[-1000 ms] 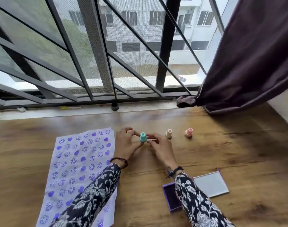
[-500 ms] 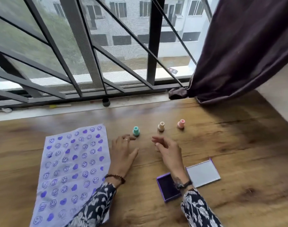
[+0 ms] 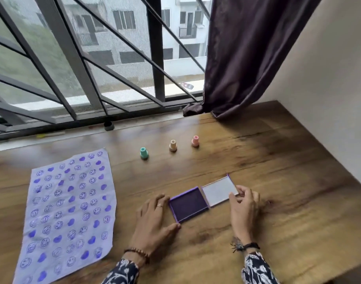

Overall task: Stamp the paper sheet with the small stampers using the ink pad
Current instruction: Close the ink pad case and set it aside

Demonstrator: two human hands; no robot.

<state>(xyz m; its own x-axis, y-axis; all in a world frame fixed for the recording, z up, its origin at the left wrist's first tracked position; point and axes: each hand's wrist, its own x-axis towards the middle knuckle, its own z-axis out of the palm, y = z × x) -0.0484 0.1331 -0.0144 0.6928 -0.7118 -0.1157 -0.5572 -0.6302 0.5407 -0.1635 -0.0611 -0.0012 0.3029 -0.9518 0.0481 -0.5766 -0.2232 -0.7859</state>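
Near the front edge of the brown wooden table (image 3: 257, 160), the left hand (image 3: 153, 220) lies flat with fingers spread, touching the left side of the open purple square ink pad (image 3: 188, 206). The right hand (image 3: 244, 208) pinches the outer edge of its hinged clear lid (image 3: 218, 191), lying flat to the pad's right; the closing swing would likely go leftward. Farther back stands a row of teal (image 3: 144, 153), beige (image 3: 173, 145) and pink (image 3: 195, 141) small plastic stampers, and the purple-stamped white paper sheet (image 3: 68, 212) lies toward the left edge.

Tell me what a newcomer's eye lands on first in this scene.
First, the pale paper sheet covered in purple smiley and heart stamps, lying at the left of the wooden table. Next, the open purple ink pad near the front, its lid laid flat to its right, with the left hand beside the pad and the right hand at the lid. Behind stand three small stampers in a row: teal, beige, pink.
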